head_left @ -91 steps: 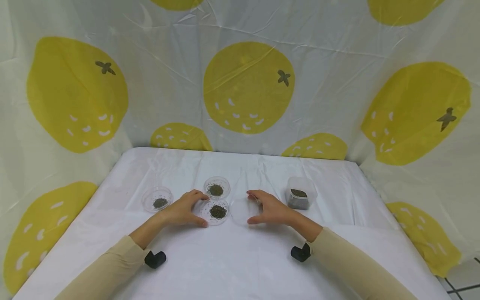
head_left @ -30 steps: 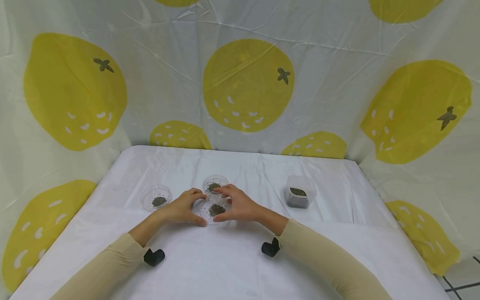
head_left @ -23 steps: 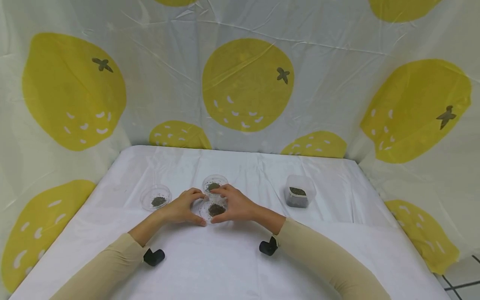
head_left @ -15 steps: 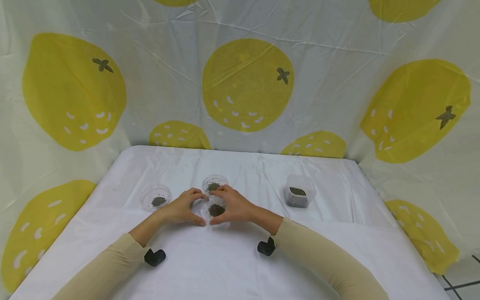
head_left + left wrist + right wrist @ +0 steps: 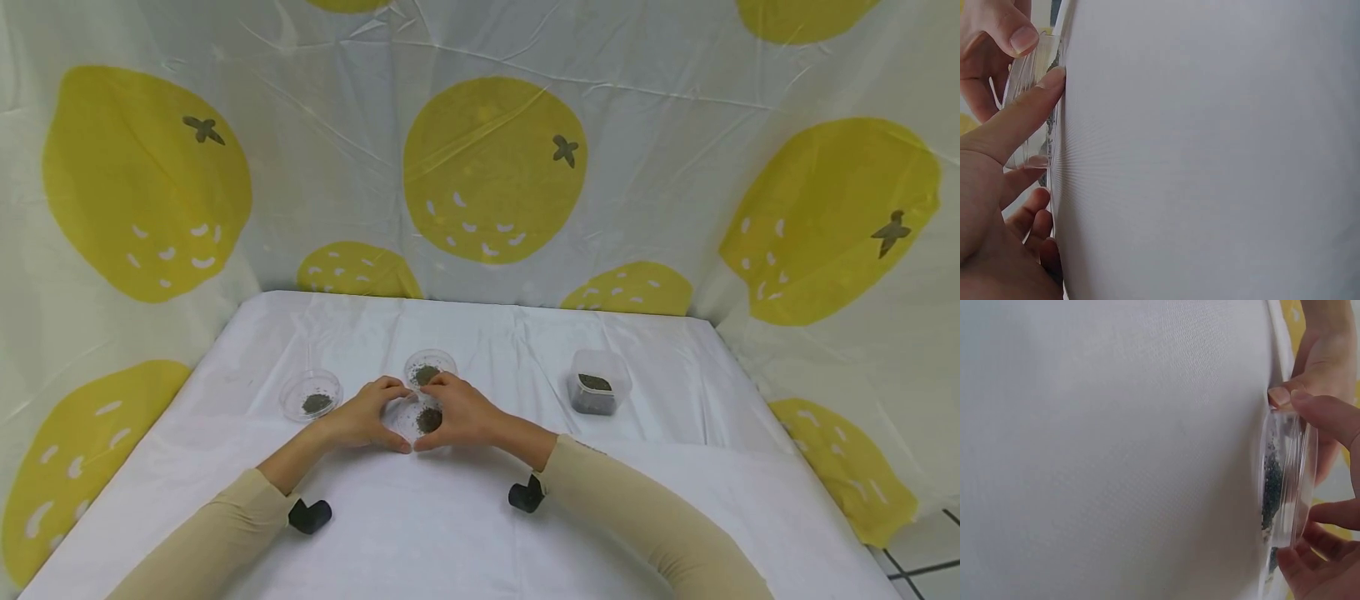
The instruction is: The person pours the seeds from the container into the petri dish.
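A clear round petri dish (image 5: 405, 420) with a heap of dark granules rests on the white cloth at the middle of the table. From its left side my left hand (image 5: 367, 417) holds it, thumb at the near edge and fingers at the far edge. My right hand (image 5: 468, 415) grips a clear lid (image 5: 1312, 469) by its rim, thumb and fingers on opposite sides. In the right wrist view the lid lies over the dish, and dark granules (image 5: 1270, 487) show through the dish's side wall. Whether the lid sits fully down is hard to tell.
Just behind stands another petri dish (image 5: 449, 361) with granules. A third dish (image 5: 291, 402) of granules is at the left. Toward the right is a clear square tub (image 5: 596, 402) partly filled with dark granules. A lemon-print sheet (image 5: 637, 167) hangs behind the table.
Over three seconds my right hand has carried the clear lid leftward from beside the dish to over it, edging a little further left lately. My left hand has stayed at the dish.
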Motion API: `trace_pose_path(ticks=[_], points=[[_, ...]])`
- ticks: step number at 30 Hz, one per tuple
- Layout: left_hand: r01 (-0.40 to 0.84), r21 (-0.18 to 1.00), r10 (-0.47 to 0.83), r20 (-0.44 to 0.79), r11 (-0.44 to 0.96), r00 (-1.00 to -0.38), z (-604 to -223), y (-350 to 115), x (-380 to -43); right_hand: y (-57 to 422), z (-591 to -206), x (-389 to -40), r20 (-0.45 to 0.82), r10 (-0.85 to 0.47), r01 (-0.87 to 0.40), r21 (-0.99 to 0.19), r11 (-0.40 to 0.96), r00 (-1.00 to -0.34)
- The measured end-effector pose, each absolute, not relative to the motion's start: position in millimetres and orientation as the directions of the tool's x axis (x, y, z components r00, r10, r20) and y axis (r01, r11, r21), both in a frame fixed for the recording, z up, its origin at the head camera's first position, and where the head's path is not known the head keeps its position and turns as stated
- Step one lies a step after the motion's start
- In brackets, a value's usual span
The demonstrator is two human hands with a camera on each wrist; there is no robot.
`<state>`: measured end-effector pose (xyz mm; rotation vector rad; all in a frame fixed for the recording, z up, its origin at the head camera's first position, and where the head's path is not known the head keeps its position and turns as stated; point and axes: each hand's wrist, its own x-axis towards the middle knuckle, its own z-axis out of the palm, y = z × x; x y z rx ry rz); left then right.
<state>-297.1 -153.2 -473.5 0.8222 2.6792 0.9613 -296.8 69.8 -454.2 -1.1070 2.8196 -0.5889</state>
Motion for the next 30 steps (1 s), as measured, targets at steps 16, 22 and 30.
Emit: trace_pose_path(ticks=[16, 22, 30], points=[[0.460, 0.631, 0.570, 0.035, 0.624, -0.821, -473.9, -153.5, -297.3, 67.7, -456.5, -292.3, 0.077, -0.628, -0.611, -0.352, 0.709, -0.774], [0.478, 0.616, 0.577, 0.047, 0.626, -0.816, -475.2, -153.3, -297.2, 68.8, -456.8, -292.1, 0.064, -0.622, -0.601, -0.354, 0.717, -0.780], [0.481, 0.615, 0.581, 0.046, 0.624, -0.813, -471.7, -152.2, -295.7, 70.6, -458.6, -291.7, 0.069, -0.630, -0.610, -0.350, 0.711, -0.774]])
